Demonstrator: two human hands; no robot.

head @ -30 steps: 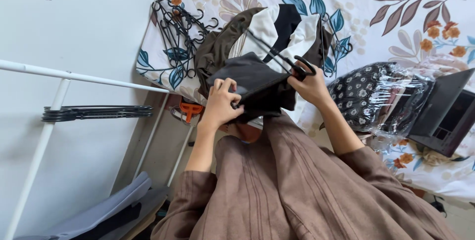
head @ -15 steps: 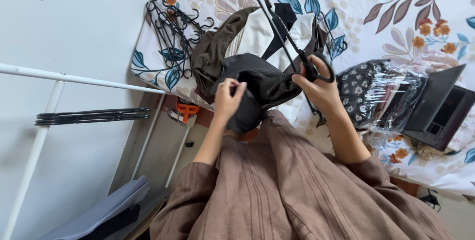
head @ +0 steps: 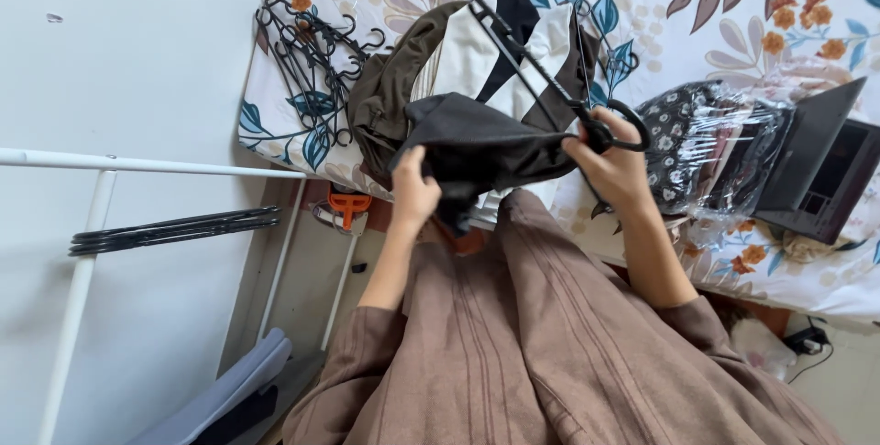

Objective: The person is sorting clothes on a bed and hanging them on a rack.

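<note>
Nearest us, over our brown sleeves, our left hand [head: 414, 190] pinches the near edge of a dark garment [head: 477, 144], fingers clenched on the cloth. Just to the right, our right hand [head: 616, 163] grasps a black hanger [head: 532, 69] by its hook end. The hanger's long axis runs from that hand up and leftward, away from us, lying above the garment, so the right hand is the nearer to it. Beyond lie the clothes pile [head: 431, 60], loose hangers [head: 312, 51] at far left, and the floral bedsheet [head: 733, 32].
</note>
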